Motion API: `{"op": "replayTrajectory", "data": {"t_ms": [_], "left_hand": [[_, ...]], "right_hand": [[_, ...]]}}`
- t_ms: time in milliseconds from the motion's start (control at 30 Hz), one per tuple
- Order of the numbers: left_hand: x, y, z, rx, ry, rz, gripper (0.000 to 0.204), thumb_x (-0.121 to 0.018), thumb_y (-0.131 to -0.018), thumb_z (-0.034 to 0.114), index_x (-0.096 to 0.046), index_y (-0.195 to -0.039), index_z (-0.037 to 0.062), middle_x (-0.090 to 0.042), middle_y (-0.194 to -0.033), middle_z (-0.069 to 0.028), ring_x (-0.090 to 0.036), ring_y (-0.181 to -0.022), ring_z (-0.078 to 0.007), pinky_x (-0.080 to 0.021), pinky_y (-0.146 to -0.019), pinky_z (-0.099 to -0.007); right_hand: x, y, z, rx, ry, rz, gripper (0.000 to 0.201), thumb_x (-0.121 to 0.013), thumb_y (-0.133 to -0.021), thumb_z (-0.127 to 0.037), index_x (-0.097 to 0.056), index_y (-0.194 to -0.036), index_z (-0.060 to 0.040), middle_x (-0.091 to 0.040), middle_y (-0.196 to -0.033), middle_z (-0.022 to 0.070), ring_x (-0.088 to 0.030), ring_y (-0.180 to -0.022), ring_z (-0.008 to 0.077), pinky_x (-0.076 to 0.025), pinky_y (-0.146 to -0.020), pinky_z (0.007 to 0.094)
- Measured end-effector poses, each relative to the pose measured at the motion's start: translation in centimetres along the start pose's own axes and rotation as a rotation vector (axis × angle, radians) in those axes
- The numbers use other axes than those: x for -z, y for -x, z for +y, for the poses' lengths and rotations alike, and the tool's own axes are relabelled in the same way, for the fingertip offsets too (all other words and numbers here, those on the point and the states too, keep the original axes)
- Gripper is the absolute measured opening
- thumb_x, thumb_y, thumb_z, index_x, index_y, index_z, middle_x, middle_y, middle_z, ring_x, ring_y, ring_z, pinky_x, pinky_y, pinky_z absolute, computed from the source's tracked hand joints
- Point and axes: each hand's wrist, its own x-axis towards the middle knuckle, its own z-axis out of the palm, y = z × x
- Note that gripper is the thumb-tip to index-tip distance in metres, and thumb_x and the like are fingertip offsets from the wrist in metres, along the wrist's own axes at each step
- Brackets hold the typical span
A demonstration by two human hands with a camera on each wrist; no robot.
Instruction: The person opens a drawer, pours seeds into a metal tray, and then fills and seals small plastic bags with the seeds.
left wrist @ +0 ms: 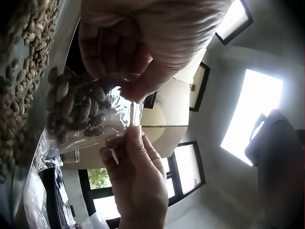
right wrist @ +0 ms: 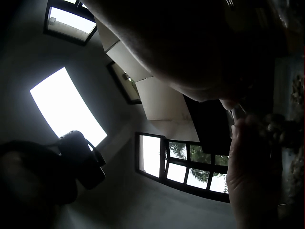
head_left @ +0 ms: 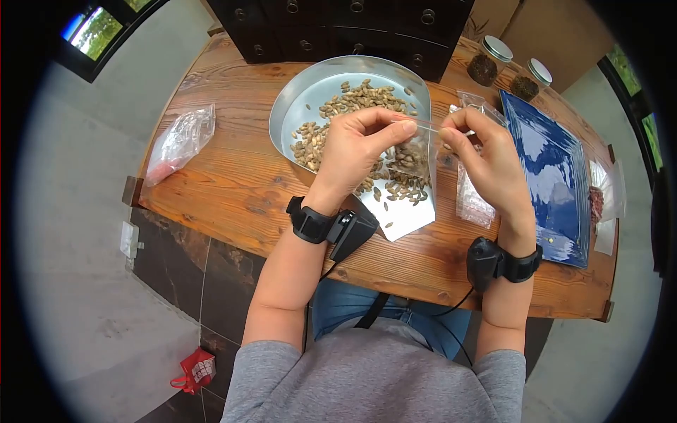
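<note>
A clear plastic zip bag (head_left: 411,161) hangs between both hands, with several brown oval dried pods (left wrist: 78,107) in its lower part. My left hand (head_left: 358,149) pinches the bag's top edge between thumb and fingers. At the other end of that edge, my right hand (head_left: 492,161) pinches it the same way. Beneath the bag lies a metal scoop-shaped pan (head_left: 283,99), whose flat lip (head_left: 402,227) points towards me. Loose pods of the same kind (head_left: 363,99) are spread over the pan. The right wrist view is dark around the fingers.
Left on the wooden table (head_left: 226,169) lies a bag of clear packets (head_left: 185,137). A dark drawer cabinet (head_left: 338,32) stands behind the pan. To the right are clear bags (head_left: 474,201), a shiny blue package (head_left: 553,176) and two lidded jars (head_left: 486,63).
</note>
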Motion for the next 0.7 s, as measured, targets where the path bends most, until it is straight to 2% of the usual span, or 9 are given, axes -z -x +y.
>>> {"op": "replayTrajectory", "data": {"t_ms": [100,333,400,433,500,600,700], "left_hand": [[-0.1,0.1,-0.1,-0.009,-0.020,-0.044,0.016,-0.065,-0.079,0.014,-0.066,-0.087,0.0000,-0.065,-0.078,-0.0051,-0.059,-0.072,-0.0078,-0.047,-0.067,-0.0209],[-0.2,0.1,-0.3,0.013,-0.056,-0.092,0.016,-0.062,-0.081,0.014,-0.065,-0.089,0.0004,-0.066,-0.081,-0.0079,-0.061,-0.077,-0.0118,-0.048,-0.072,-0.0238],[-0.3,0.0,-0.3,0.008,-0.069,-0.091,0.016,-0.062,-0.081,0.014,-0.065,-0.089,0.0004,-0.066,-0.082,-0.0081,-0.061,-0.077,-0.0120,-0.048,-0.073,-0.0240],[-0.3,0.1,-0.3,0.000,-0.047,-0.075,0.017,-0.062,-0.080,0.014,-0.065,-0.089,-0.0001,-0.066,-0.079,-0.0075,-0.060,-0.075,-0.0109,-0.048,-0.070,-0.0230],[-0.4,0.1,-0.2,-0.007,-0.020,-0.059,0.017,-0.063,-0.080,0.014,-0.066,-0.088,-0.0005,-0.065,-0.077,-0.0068,-0.060,-0.072,-0.0098,-0.048,-0.068,-0.0220],[-0.4,0.2,-0.1,-0.028,-0.029,-0.048,0.018,-0.063,-0.080,0.014,-0.066,-0.088,-0.0009,-0.065,-0.076,-0.0069,-0.060,-0.072,-0.0099,-0.048,-0.067,-0.0222],[0.3,-0.1,0.0,-0.008,-0.075,-0.007,0.016,-0.061,-0.081,0.014,-0.065,-0.088,0.0002,-0.065,-0.080,-0.0077,-0.059,-0.075,-0.0113,-0.047,-0.072,-0.0235]], "right_hand": [[0.1,1.0,-0.1,-0.041,0.006,0.030,0.013,-0.057,-0.081,-0.009,-0.056,-0.081,0.0032,-0.058,-0.071,0.0114,-0.055,-0.063,0.0187,-0.044,-0.059,0.0280],[-0.3,2.3,0.4,-0.056,-0.007,0.109,0.010,-0.057,-0.081,-0.008,-0.056,-0.082,0.0020,-0.059,-0.073,0.0100,-0.055,-0.064,0.0179,-0.044,-0.060,0.0277],[-0.4,2.4,0.5,-0.084,-0.017,0.098,0.012,-0.055,-0.084,-0.010,-0.054,-0.083,0.0022,-0.054,-0.073,0.0022,-0.049,-0.066,0.0080,-0.041,-0.063,0.0218],[-0.5,2.4,0.5,-0.084,-0.016,0.096,0.012,-0.055,-0.084,-0.010,-0.054,-0.083,0.0022,-0.054,-0.073,0.0022,-0.049,-0.066,0.0080,-0.041,-0.063,0.0218],[-0.6,2.3,0.4,-0.067,-0.017,0.139,0.010,-0.057,-0.081,-0.008,-0.056,-0.081,0.0018,-0.059,-0.073,0.0091,-0.056,-0.064,0.0170,-0.044,-0.060,0.0276],[-0.7,2.4,0.5,-0.113,-0.055,0.144,0.010,-0.056,-0.082,-0.008,-0.056,-0.082,0.0021,-0.058,-0.071,0.0079,-0.055,-0.065,0.0143,-0.044,-0.060,0.0261],[-0.9,2.5,1.0,-0.155,-0.166,0.186,0.010,-0.053,-0.085,-0.007,-0.055,-0.084,0.0019,-0.057,-0.070,0.0057,-0.054,-0.064,0.0111,-0.044,-0.060,0.0233]]}}
